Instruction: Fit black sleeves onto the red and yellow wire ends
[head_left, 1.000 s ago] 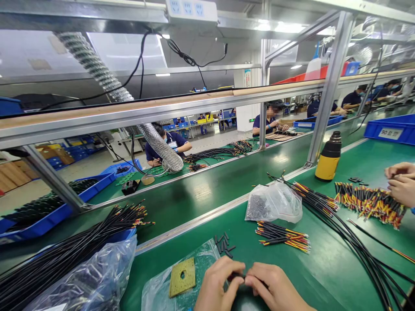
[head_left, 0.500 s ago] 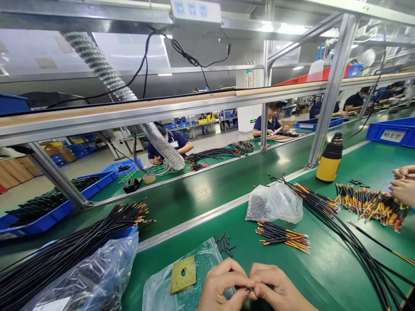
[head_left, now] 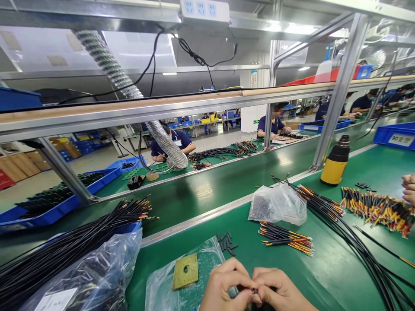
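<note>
Low in the middle of the view, my left hand [head_left: 227,285] and my right hand [head_left: 277,287] meet, fingertips pinched together. Between them is a cable end [head_left: 253,290], of which only a dark and reddish bit shows; my fingers hide the rest. Short black tubes [head_left: 227,242] lie just beyond my left hand. To its left, a yellow sponge [head_left: 186,271] with a hole rests on a clear plastic bag [head_left: 155,287]. Ahead of my right hand is a bundle of short black cables [head_left: 287,237] with red and yellow wire ends.
A bag of small dark parts [head_left: 279,203] lies beyond the bundle. Long black cables [head_left: 353,250] run along the right, near a yellow heat gun [head_left: 336,162]. More cables [head_left: 81,242] fill the left side. Another person's hand [head_left: 409,188] is at the right edge.
The view has shifted slightly, so most things sit a little further right. My hands stay pinched together, and the cable end between them shows slightly more. The other person's hand has moved rightward.
</note>
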Demonstrator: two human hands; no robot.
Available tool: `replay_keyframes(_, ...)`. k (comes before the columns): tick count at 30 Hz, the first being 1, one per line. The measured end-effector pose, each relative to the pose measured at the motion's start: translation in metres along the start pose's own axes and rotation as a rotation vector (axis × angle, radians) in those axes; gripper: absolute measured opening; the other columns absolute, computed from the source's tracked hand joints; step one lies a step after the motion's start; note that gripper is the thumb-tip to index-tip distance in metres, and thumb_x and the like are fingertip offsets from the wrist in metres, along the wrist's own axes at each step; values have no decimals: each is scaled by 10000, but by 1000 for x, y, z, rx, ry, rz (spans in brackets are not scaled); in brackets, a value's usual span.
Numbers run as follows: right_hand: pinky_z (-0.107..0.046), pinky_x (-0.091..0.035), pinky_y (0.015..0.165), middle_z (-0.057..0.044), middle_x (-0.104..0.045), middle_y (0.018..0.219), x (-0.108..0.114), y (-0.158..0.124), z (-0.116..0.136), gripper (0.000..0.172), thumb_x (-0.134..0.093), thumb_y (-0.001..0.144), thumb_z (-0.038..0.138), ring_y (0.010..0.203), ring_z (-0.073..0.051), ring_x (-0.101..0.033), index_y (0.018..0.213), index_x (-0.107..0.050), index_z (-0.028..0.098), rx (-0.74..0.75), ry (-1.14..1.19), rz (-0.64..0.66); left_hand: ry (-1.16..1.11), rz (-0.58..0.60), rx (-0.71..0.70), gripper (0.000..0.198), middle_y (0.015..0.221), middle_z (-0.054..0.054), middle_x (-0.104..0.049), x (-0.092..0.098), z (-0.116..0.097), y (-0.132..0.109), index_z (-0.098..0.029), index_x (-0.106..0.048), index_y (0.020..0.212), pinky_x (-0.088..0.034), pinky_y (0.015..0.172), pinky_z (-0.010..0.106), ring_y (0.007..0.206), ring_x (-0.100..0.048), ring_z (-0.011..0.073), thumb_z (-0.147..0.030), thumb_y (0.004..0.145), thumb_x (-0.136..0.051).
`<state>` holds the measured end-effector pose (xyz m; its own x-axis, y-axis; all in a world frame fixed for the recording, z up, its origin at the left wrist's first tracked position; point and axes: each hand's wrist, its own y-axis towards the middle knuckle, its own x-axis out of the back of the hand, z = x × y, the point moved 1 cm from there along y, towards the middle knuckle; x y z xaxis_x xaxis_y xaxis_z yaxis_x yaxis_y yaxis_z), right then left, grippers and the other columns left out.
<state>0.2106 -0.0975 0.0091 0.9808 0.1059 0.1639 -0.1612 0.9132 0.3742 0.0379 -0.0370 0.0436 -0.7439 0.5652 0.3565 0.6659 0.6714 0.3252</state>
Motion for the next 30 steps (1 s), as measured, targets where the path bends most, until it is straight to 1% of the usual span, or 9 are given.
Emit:
replay_keyframes(11,-252,-429,624,4,-552,620,-4,-3,-1,630,-460,990,667,631,-157,-565,630,-664,192,-72,-58,-1,-127,-9,104,106,777,46,-708,-4,8,2,-259,-853,813,-479,674,270,733,-651,195,-171,759,-828)
replay_keyframes(14,-254,-452,624,-4,-592,636,3,0,-1,653,-419,1003,678,639,-165,-598,639,-657,190,-84,-158,-4,-121,25,139,178,868,53,-698,5,3,8,-240,-840,904,-500,680,280,742,-651,197,-171,741,-821)
replay_keyframes(17,-271,-470,627,-25,-654,703,37,9,-7,634,-351,1045,631,677,-183,-631,719,-686,203,-58,-558,-153,91,-40,209,429,1014,58,-677,37,-7,17,-227,-745,1150,-517,756,328,782,-657,206,-96,742,-723)
replay_keyframes(19,-305,-465,624,-52,-664,747,68,14,-13,630,-288,1071,580,705,-214,-632,790,-719,217,-17,-981,-293,366,-78,256,324,967,53,-668,62,-11,20,-200,-734,1090,-493,783,363,809,-642,228,-105,794,-643)
replay_keyframes(21,-344,-442,605,-80,-629,710,92,17,-17,663,-245,1079,539,682,-250,-608,726,-703,214,-2,-1247,-374,566,27,313,191,878,44,-672,78,-8,21,-192,-753,895,-469,763,366,806,-631,245,-101,782,-629)
replay_keyframes(23,-369,-430,609,-102,-611,712,101,16,-14,615,-291,1074,499,688,-274,-592,697,-677,205,-8,-1330,-420,659,186,356,188,861,43,-693,80,0,19,-203,-757,806,-460,768,360,847,-639,262,-73,744,-636)
replay_keyframes(25,-368,-445,652,-95,-632,792,89,10,-6,411,-454,1046,422,749,-272,-601,776,-673,203,-11,-1293,-366,702,298,372,226,912,55,-719,71,10,16,-212,-767,813,-462,806,365,932,-648,284,-45,717,-649)
replay_keyframes(27,-337,-464,715,-42,-650,865,58,1,-3,139,-666,954,322,813,-236,-617,852,-659,228,12,-1160,-156,724,347,371,221,945,72,-729,59,19,14,-205,-759,800,-464,828,373,975,-648,301,-31,700,-666)
replay_keyframes(30,-260,-456,685,44,-655,838,1,-14,-19,218,-858,794,326,784,-174,-630,816,-648,277,181,-951,245,707,352,368,185,929,86,-729,48,24,13,-191,-719,755,-468,820,367,951,-654,292,-26,715,-645)
